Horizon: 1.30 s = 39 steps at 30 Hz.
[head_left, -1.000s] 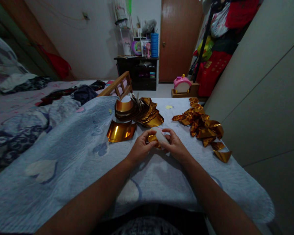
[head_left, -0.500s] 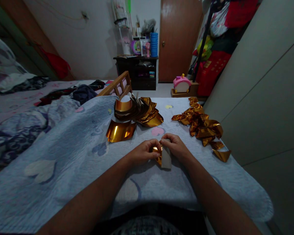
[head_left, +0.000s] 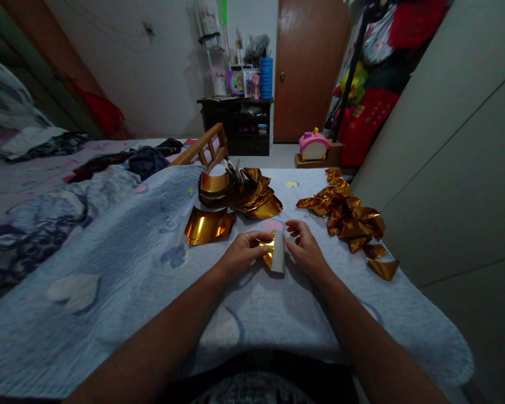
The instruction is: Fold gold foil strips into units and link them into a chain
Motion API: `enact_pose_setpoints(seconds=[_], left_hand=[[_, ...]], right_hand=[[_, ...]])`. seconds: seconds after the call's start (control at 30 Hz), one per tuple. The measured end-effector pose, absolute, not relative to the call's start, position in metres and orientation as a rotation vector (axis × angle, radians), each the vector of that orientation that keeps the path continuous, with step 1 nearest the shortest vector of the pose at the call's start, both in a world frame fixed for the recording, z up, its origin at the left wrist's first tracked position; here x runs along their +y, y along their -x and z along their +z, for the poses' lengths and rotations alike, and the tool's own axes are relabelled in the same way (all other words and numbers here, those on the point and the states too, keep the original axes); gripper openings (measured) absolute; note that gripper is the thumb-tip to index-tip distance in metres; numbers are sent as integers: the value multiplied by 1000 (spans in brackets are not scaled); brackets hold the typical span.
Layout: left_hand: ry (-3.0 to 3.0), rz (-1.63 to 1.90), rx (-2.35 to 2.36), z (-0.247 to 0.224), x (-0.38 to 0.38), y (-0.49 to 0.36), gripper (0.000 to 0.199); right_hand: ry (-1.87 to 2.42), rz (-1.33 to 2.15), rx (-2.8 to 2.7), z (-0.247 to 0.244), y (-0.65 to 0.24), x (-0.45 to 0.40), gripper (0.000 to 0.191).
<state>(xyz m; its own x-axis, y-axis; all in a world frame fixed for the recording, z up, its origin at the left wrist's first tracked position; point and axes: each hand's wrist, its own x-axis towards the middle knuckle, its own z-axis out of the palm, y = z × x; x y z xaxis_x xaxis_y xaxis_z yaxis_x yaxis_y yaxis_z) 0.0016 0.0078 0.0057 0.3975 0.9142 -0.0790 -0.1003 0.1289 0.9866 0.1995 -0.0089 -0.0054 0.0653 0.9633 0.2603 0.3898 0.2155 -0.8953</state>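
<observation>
A partly folded sheet of gold foil paper [head_left: 279, 252] shows its pale grey back on the right and shiny gold on the left. My left hand [head_left: 244, 250] pinches its left side between thumb and fingers. Just off the sheet's right edge is my right hand [head_left: 305, 247], its thumb and fingers apart with nothing between them. Beyond my left hand lies a small stack of flat gold sheets [head_left: 210, 225], with a larger fanned pile of gold sheets [head_left: 258, 196] behind it. Folded gold foil pieces [head_left: 349, 216] lie heaped to the right.
A pale blue quilt [head_left: 151, 303] with heart shapes covers the surface under my hands. Rumpled clothes and bedding [head_left: 67, 207] lie on the left. A wooden rail [head_left: 202, 147] stands at the far edge, and a tall pale panel [head_left: 458, 146] rises on the right.
My right hand has let go of the foil sheet and opened beside it. My left hand, still holding the sheet, has moved slightly away from me and to the left.
</observation>
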Motion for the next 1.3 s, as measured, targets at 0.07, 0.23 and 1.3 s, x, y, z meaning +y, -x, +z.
enact_pose_setpoints(seconds=[0.07,0.23,1.3], left_hand=[[-1097,937,895,5,9,-2,33],[-871,1032,817,5,13,-3,33],[-2224,821,1011,-9,21,2,21]], right_hand=[[1325,606,-1635,-8,-201,-10,53],[1271,361,-1865,-9,-196,-17,80],[1116,614,-2233,-5,-188,-17,11]])
